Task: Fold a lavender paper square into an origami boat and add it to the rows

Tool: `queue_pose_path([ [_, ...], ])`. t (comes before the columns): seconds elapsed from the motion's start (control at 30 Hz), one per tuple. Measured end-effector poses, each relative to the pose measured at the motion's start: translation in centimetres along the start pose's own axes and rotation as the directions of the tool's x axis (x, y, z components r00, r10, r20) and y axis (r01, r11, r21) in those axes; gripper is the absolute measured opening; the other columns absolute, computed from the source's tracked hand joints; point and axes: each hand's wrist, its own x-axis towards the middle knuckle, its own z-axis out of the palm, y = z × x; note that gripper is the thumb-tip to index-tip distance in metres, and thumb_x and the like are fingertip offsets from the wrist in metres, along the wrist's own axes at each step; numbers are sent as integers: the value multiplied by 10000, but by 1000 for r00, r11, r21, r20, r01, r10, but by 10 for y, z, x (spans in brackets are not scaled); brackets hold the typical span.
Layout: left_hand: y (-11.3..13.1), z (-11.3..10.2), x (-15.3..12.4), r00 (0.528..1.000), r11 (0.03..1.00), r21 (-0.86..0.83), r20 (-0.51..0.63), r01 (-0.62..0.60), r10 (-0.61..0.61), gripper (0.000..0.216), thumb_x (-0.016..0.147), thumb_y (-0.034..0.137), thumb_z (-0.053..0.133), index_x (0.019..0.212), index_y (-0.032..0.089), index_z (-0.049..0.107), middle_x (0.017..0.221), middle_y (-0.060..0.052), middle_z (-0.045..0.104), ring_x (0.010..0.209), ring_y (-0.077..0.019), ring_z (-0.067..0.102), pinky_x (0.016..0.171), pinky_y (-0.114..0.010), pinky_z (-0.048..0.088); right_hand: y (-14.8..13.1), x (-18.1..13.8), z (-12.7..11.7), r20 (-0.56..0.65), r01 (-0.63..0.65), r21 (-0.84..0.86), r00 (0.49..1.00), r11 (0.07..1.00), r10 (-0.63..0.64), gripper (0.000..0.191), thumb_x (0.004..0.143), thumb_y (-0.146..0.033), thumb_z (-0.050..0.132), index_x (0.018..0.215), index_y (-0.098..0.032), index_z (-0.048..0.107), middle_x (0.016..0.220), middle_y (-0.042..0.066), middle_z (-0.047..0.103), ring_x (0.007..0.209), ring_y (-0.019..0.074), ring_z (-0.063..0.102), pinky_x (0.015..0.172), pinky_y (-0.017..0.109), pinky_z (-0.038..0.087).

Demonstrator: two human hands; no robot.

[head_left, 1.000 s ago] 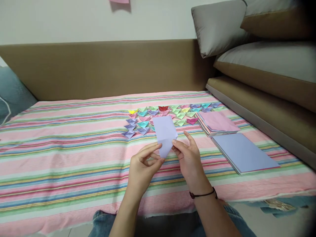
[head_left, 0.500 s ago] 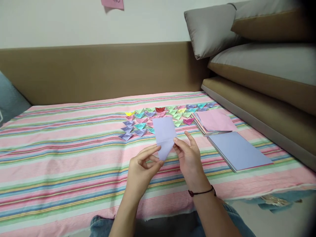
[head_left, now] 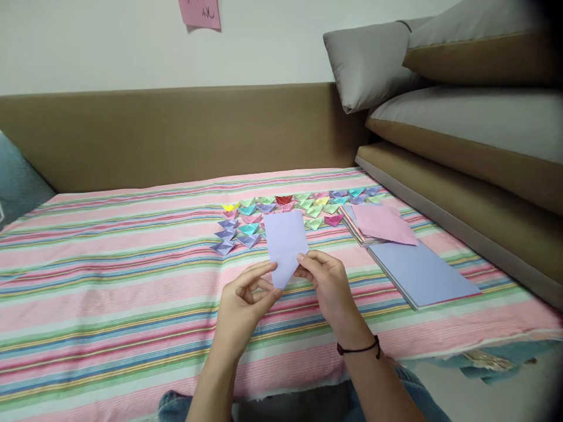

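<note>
I hold a partly folded lilac paper (head_left: 285, 240) upright above the striped cloth (head_left: 109, 275); its lower end comes to a point. My left hand (head_left: 244, 305) pinches that pointed end from the left. My right hand (head_left: 328, 281) pinches its right edge with thumb and forefinger; a dark band circles that wrist. Behind the paper lies a cluster of small folded paper shapes (head_left: 281, 211) in several colours.
A stack of lilac sheets (head_left: 417, 272) and a pink-topped stack (head_left: 380, 223) lie to the right on the cloth. Brown and grey cushions (head_left: 461, 117) are piled at the right, against a brown backrest (head_left: 176, 135). A pink note (head_left: 200, 13) hangs on the wall.
My right fingers have closed in on the paper's edge. The hands and paper sit slightly more to the left in view, and the camera has tilted a little.
</note>
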Motion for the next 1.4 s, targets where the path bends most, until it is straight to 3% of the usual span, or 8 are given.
queue_pose_path([
  [0.17, 3, 2, -1, 993, 999, 37, 106, 40, -43, 472, 680, 130, 696, 1133, 210, 591, 620, 47, 522, 530, -67, 495, 522, -184, 451, 0, 0, -1, -8, 25, -117, 1000, 993, -26, 204, 691, -291, 708, 564, -158, 619, 534, -20, 584, 540, 112, 561, 581, 250, 491],
  [0.3, 2, 4, -1, 990, 988, 156, 139, -10, -12, 313, 700, 176, 681, 1010, 212, 676, 810, -15, 619, 584, -77, 540, 559, -201, 475, 0, -1, 0, 51, 34, -183, 998, 983, -25, 190, 687, -269, 703, 562, -155, 617, 530, -18, 579, 532, 111, 550, 553, 240, 477],
  [0.43, -4, 5, 2, 999, 989, 145, -30, 15, -11, 156, 679, 269, 713, 810, 186, 736, 835, -50, 685, 624, -123, 604, 549, -219, 493, 4, -1, 1, 99, 37, -203, 995, 979, -17, 176, 693, -255, 699, 571, -155, 622, 551, -12, 590, 539, 112, 555, 549, 240, 475],
  [0.63, -5, 6, 3, 985, 994, 110, -173, 26, -6, 166, 608, 249, 764, 763, 190, 754, 742, -45, 721, 666, -151, 629, 553, -211, 499, 9, -2, 6, 3, 13, -82, 1000, 997, -13, 162, 715, -303, 683, 651, -155, 673, 588, 4, 620, 577, 132, 576, 590, 276, 499],
  [0.83, -3, 9, 1, 986, 998, 65, -169, -3, 14, 147, 582, 232, 769, 721, 185, 753, 744, -44, 721, 616, -144, 628, 507, -211, 505, 7, -4, 8, -17, 15, 0, 1000, 1000, -15, 124, 708, -282, 687, 671, -164, 675, 613, 2, 635, 596, 140, 585, 598, 286, 507],
  [1.07, -2, 12, 1, 993, 998, 58, -120, -15, 21, 139, 607, 226, 763, 740, 186, 754, 749, -47, 709, 614, -138, 627, 486, -193, 498, 10, -5, 8, -126, 151, -91, 979, 984, -162, 143, 743, -273, 667, 644, -169, 672, 574, -8, 623, 582, 130, 580, 593, 259, 499],
  [1.23, -4, 14, 1, 993, 999, -20, -118, -31, 28, 155, 634, 222, 748, 787, 204, 755, 871, -57, 703, 763, -175, 663, 592, -218, 549, 12, -6, 10, -44, 33, -16, 998, 999, -34, 131, 733, -300, 677, 732, -171, 703, 655, 7, 653, 621, 139, 591, 612, 272, 495],
  [1.4, -3, 15, 0, 991, 998, 10, -117, -59, 59, 119, 649, 214, 733, 765, 209, 758, 837, -49, 697, 747, -168, 666, 594, -211, 548, 14, -8, 13, 9, -3, -50, 1000, 999, 3, 134, 684, -260, 713, 615, -154, 670, 587, -14, 598, 595, 112, 537, 587, 236, 452],
])
